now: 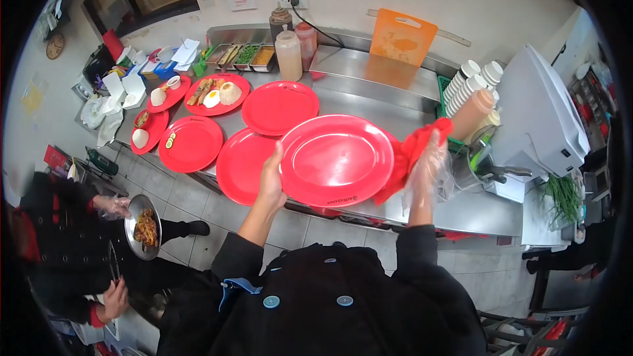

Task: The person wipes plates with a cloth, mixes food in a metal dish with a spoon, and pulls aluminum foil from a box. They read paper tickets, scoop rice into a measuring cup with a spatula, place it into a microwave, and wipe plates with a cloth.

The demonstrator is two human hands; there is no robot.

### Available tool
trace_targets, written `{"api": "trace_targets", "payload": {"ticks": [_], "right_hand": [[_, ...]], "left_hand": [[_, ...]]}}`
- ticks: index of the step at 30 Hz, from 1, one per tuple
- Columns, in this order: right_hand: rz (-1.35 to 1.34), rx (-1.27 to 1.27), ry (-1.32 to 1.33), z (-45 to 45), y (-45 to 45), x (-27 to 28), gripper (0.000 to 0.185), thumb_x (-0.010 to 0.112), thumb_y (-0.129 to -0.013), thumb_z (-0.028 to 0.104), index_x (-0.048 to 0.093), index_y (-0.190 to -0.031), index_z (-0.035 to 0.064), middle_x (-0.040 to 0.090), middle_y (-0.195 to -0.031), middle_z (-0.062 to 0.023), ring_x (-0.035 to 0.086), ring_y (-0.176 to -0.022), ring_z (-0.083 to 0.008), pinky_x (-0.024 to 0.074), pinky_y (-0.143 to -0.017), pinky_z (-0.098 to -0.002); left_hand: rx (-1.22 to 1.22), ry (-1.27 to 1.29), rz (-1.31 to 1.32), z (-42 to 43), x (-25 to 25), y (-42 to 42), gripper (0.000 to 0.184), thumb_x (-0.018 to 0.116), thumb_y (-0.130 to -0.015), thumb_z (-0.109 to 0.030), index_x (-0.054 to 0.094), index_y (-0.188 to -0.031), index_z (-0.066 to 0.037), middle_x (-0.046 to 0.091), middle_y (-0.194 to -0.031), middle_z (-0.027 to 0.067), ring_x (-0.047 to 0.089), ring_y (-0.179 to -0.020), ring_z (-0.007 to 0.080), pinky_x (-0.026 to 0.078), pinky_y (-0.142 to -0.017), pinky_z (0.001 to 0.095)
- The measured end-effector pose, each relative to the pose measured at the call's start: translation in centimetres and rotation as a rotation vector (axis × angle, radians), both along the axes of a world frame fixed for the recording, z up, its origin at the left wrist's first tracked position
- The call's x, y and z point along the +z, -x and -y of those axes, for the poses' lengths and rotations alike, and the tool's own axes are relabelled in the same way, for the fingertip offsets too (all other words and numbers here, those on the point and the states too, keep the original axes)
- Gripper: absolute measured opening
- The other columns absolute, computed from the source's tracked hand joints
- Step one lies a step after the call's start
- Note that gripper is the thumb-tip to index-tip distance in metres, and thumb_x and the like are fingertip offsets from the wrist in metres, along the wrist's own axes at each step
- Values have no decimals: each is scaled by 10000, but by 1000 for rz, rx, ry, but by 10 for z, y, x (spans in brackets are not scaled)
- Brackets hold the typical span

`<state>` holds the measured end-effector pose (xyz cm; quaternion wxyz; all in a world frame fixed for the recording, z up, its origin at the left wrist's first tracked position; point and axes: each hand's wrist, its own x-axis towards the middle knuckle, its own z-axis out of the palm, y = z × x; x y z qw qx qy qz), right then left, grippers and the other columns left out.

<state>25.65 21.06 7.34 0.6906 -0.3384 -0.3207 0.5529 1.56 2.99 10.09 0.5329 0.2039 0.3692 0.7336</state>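
Note:
My left hand (272, 178) grips the left edge of a red oval plate (336, 158), thumb up along its rim. The plate is held above the counter, its shiny inside facing me. In a clear plastic glove, my right hand (427, 171) holds a bunched red cloth (412, 155) at the plate's right side. Some of the cloth lies behind the plate's edge. Below and behind the held plate are a bare red plate (241, 165) and another bare red plate (280, 107) on the counter.
Plates with food, including a plate with rice and egg (224, 95), stand at the left. Sauce bottles (289, 56) and topping trays (247, 56) line the back. Cups (465, 86) and a knife holder (468, 168) are right. A co-worker at left holds a metal bowl (135, 224) and tongs.

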Motion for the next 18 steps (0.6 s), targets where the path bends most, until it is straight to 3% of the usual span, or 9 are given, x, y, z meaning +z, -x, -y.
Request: {"api": "trace_targets", "payload": {"ticks": [2, 4, 6, 7, 9, 12, 14, 16, 18], "right_hand": [[116, 174, -94, 31, -6, 37, 307, 553, -897, 264, 521, -1137, 75, 585, -962, -22, 573, -834, -126, 495, -738, -279], [425, 352, -147, 71, 29, 47, 411, 551, -888, 275, 470, -1245, 87, 575, -1088, -103, 563, -994, -197, 457, -873, -378], [1271, 488, -533, 105, 55, 48, 518, 552, -865, 331, 424, -1305, 88, 461, -1254, -234, 434, -1195, -340, 325, -1004, -459], [1270, 488, -531, 111, 64, 41, 518, 552, -865, 331, 424, -1305, 88, 461, -1254, -234, 434, -1195, -340, 325, -1004, -459], [1773, 240, -678, 115, 75, 18, 613, 553, -836, 389, 382, -1331, 72, 332, -1321, -320, 236, -1291, -443, 196, -1065, -479], [1667, 142, -426, 82, 61, 9, 671, 543, -836, 415, 324, -1362, 62, 275, -1344, -340, 174, -1293, -484, 214, -1063, -457], [1480, 112, -428, 53, 43, -11, 643, 550, -854, 322, 280, -1384, 76, 301, -1356, -296, 233, -1294, -430, 235, -1058, -430], [1004, 14, -512, 28, 33, -17, 513, 548, -873, 205, 367, -1332, 64, 440, -1284, -222, 408, -1212, -325, 319, -1003, -366], [887, 135, -393, 19, 24, -25, 451, 543, -876, 166, 407, -1291, 53, 496, -1217, -183, 468, -1134, -271, 353, -958, -341]], "left_hand": [[40, 1, 14, -9, -9, -4, 507, 402, -940, -405, 465, -1207, 22, 555, -1160, 128, 547, -1057, 189, 444, -905, 329], [68, 18, -18, -18, -15, -16, 505, 407, -940, -400, 466, -1208, 24, 549, -1168, 124, 535, -1076, 194, 443, -907, 339], [95, -2, -17, -30, -14, -33, 485, 419, -939, -393, 500, -1178, 21, 564, -1140, 108, 535, -1051, 176, 429, -902, 325], [119, -5, -103, -32, -7, -40, 471, 423, -940, -386, 519, -1154, 22, 573, -1116, 99, 535, -1028, 163, 421, -895, 311], [182, -56, -236, -29, 15, -51, 445, 424, -945, -372, 559, -1093, 26, 593, -1051, 73, 530, -972, 129, 400, -877, 274], [113, -30, -325, -20, 22, -43, 441, 422, -948, -360, 555, -1086, 37, 591, -1056, 73, 531, -976, 122, 403, -880, 274], [81, -77, -307, -17, 34, -46, 443, 422, -950, -353, 552, -1090, 47, 591, -1053, 73, 529, -971, 108, 406, -877, 271], [22, -45, -256, -20, 28, -42, 465, 407, -955, -352, 540, -1097, 70, 587, -1063, 78, 527, -978, 100, 409, -874, 269], [29, -9, -235, -29, 11, -31, 439, 427, -951, -336, 547, -1095, 60, 598, -1038, 77, 538, -955, 100, 422, -851, 270]]}}
